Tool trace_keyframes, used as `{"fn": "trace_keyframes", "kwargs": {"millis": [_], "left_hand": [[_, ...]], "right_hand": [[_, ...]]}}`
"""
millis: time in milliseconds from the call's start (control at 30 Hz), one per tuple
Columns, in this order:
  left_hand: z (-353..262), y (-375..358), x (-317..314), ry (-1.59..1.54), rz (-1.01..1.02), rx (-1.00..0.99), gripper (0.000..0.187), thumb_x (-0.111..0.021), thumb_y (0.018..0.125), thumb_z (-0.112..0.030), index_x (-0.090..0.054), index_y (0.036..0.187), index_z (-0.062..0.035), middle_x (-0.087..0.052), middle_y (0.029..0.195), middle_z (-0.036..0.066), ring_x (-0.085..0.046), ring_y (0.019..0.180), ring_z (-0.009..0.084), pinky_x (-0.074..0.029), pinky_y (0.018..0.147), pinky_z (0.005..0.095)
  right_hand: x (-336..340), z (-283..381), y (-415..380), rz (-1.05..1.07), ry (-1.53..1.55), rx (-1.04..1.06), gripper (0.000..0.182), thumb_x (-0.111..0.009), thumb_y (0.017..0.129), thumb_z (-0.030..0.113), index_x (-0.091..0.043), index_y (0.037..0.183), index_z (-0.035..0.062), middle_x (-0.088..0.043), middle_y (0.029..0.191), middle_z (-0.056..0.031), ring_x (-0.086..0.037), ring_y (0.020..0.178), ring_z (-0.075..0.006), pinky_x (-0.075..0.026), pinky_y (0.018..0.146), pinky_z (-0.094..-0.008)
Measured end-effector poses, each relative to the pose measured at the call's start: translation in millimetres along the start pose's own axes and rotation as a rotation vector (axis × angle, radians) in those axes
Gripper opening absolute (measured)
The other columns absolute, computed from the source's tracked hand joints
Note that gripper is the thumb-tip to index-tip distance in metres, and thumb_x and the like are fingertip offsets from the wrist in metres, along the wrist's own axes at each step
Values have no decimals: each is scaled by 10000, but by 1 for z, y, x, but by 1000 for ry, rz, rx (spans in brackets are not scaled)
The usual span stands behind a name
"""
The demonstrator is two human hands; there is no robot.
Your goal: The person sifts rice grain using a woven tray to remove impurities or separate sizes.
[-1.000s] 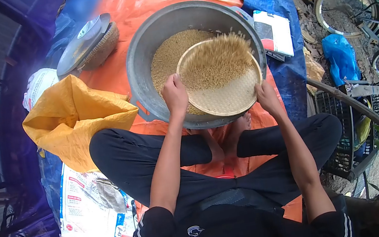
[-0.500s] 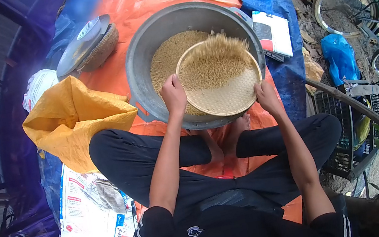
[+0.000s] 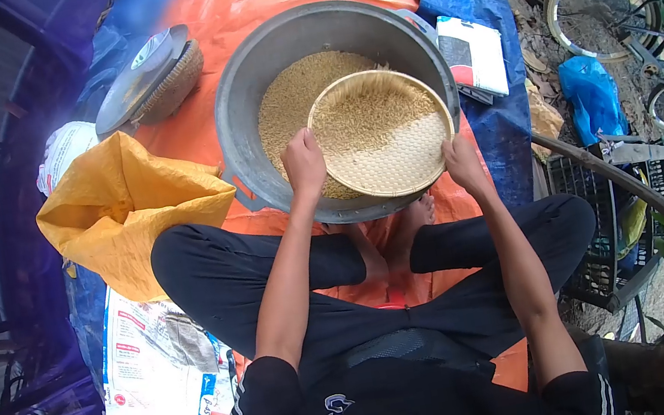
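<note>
A round woven winnowing basket (image 3: 407,162) is held over the near right part of a large grey metal tub (image 3: 231,76). My left hand (image 3: 304,162) is closed on its left rim, and my right hand (image 3: 464,160) grips the rim at the lower right. Tan unhusked grain (image 3: 370,119) lies in the basket's far half, blurred by motion at the far rim. The near half shows bare weave. More loose grain (image 3: 280,98) covers the tub's bottom, partly hidden under the basket. My bare feet (image 3: 416,217) are against the tub's near side.
An open yellow woven sack (image 3: 119,206) stands left of the tub. Behind it are a stacked basket and lid (image 3: 147,80). Printed sacks (image 3: 147,358) lie at my left; a folded one (image 3: 473,55) sits right of the tub. Crates (image 3: 613,224) and a bicycle (image 3: 600,8) are at right.
The grain that was tossed above the basket's far rim has dropped back down into it. Both hands keep their hold on the rim, nearly in place.
</note>
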State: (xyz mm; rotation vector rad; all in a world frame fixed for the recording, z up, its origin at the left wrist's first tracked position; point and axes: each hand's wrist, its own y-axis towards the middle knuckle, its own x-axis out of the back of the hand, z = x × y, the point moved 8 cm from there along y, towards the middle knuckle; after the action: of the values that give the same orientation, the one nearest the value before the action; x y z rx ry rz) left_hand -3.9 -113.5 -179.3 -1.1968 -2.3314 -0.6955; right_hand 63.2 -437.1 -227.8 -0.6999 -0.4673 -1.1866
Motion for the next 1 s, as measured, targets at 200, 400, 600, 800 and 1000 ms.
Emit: {"fn": "trace_keyframes", "kwargs": {"millis": [200,400,600,800,1000], "left_hand": [[-40,-5,37,-264,-379,-196,304,-451,948,-191,-552,780,41,-541,672,250,-561,645,426,-397,588,473],[-15,1,15,-9,-53,2,278,-443,940,-167,-592,830,40,-572,683,241,-563,665,437,-419,599,451],[-5,-2,9,-15,55,91,269,-447,939,-162,-603,853,40,-548,671,245,-538,628,429,-418,588,438],[-40,2,36,-265,-223,-19,253,-459,942,-162,-615,922,36,-535,636,222,-543,604,391,-428,586,399],[-6,1,15,-33,43,144,268,-476,941,-192,-599,923,45,-576,705,221,-596,624,311,-427,598,394]], "right_hand": [[40,67,-32,-338,155,261,287,-404,921,173,-477,961,-102,-570,841,-329,-585,822,-475,-441,726,-509],[10,24,-11,-95,4,78,316,-401,925,197,-470,924,-111,-565,831,-332,-585,811,-473,-434,723,-512],[7,10,-13,-69,69,39,290,-409,922,184,-468,956,-98,-572,823,-328,-589,793,-468,-434,707,-508],[32,57,-33,-315,139,148,262,-407,920,169,-469,987,-77,-581,836,-317,-594,799,-463,-439,708,-504],[6,7,-16,-147,46,49,277,-403,896,164,-513,914,-89,-586,825,-321,-595,796,-465,-441,713,-510]]}}
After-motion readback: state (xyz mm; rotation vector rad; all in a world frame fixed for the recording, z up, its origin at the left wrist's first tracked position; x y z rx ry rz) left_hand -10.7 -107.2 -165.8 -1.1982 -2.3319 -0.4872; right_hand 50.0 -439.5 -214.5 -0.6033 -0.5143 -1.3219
